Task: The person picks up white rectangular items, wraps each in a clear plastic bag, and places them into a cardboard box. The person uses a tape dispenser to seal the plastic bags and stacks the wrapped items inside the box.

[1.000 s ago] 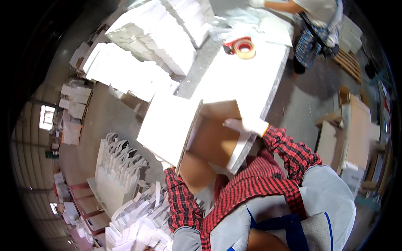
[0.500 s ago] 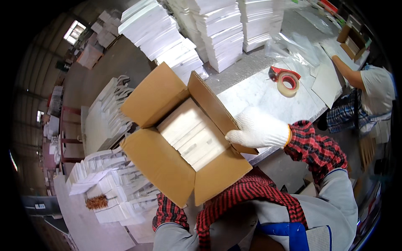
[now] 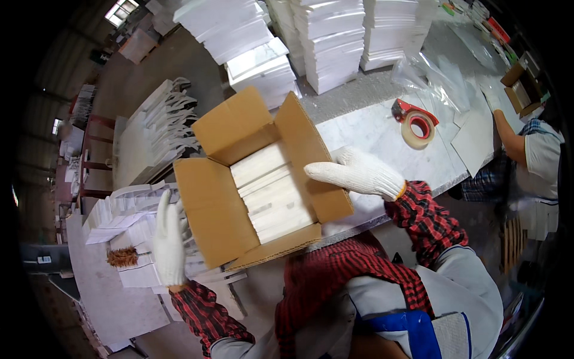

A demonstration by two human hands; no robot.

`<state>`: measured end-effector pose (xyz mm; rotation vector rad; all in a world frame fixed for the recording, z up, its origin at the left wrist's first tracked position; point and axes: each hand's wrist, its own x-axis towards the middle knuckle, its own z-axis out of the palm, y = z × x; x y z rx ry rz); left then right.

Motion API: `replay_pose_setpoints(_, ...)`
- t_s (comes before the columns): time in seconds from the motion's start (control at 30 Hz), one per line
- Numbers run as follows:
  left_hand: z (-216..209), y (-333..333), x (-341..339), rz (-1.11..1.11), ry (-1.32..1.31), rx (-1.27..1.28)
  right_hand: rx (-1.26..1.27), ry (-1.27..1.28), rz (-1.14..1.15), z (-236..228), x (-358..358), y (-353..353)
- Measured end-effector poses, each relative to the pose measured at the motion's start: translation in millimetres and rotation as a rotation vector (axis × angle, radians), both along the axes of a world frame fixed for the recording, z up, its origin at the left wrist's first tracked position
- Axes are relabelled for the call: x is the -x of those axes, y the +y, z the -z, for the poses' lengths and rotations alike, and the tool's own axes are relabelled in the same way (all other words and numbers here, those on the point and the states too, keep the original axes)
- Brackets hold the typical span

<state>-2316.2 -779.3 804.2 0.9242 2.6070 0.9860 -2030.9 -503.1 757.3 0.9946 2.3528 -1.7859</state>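
Note:
An open cardboard box (image 3: 218, 209) with raised flaps is in front of me, packed with rows of pale, stone-like strips (image 3: 275, 200). My right hand (image 3: 365, 173), in a white knitted glove, is at the right flap. Its thumb lies over the flap's inner face and the other fingers are behind, partly hidden. To the left of the box, my gloved left hand (image 3: 170, 242) has its fingers stretched upward and holds nothing. A narrow gap shows between it and the left flap. The box's underside is hidden.
A red tape dispenser (image 3: 417, 124) lies on the white slab-topped table (image 3: 359, 128), near clear plastic bags (image 3: 433, 81). Tall stacks of white slabs (image 3: 329, 45) stand beyond. Stacked pale pieces (image 3: 128, 224) and a brown brush (image 3: 121, 257) are left. Another person (image 3: 538, 143) works at right.
My left hand has come into view left of the box, from behind it. The box has turned and sits more level, its near flap foreshortened. My right thumb reaches further over the right flap.

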Motion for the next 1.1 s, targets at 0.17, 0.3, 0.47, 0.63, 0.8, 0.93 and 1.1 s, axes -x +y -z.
replay_pose_setpoints(0.17, -0.1, 24.8, -45.7, 0.086, -0.137, 0.061, 0.452, 0.413, 0.172, 50.2, -9.3, -12.1)
replay_pose_setpoints(0.3, 118.1, -21.6, 12.3, 0.150, -0.257, -0.140, 0.756, 0.532, 0.142, 116.9, 1.3, -15.6)
replay_pose_setpoints(0.47, 209.5, -19.8, 7.7, 0.064, -0.527, -0.370, 0.906, 0.567, 0.190, 132.5, 8.7, -36.5)
replay_pose_setpoints(0.63, 149.1, -18.0, 46.8, 0.173, 0.139, 0.149, 0.495, 0.559, 0.356, 104.2, -4.1, -28.7)
replay_pose_setpoints(0.8, -5.9, 12.4, -46.3, 0.465, 0.423, 0.142, 0.402, 0.654, 0.717, 59.0, -51.1, -26.4)
replay_pose_setpoints(0.93, -16.3, 45.0, -88.3, 0.828, -0.392, 0.328, 0.230, 0.462, 0.938, 87.9, -102.0, -41.6)
replay_pose_setpoints(1.1, 19.3, 29.0, -118.3, 1.115, -0.056, 0.407, -0.049, 0.166, 0.962, 127.9, -208.0, -18.8)
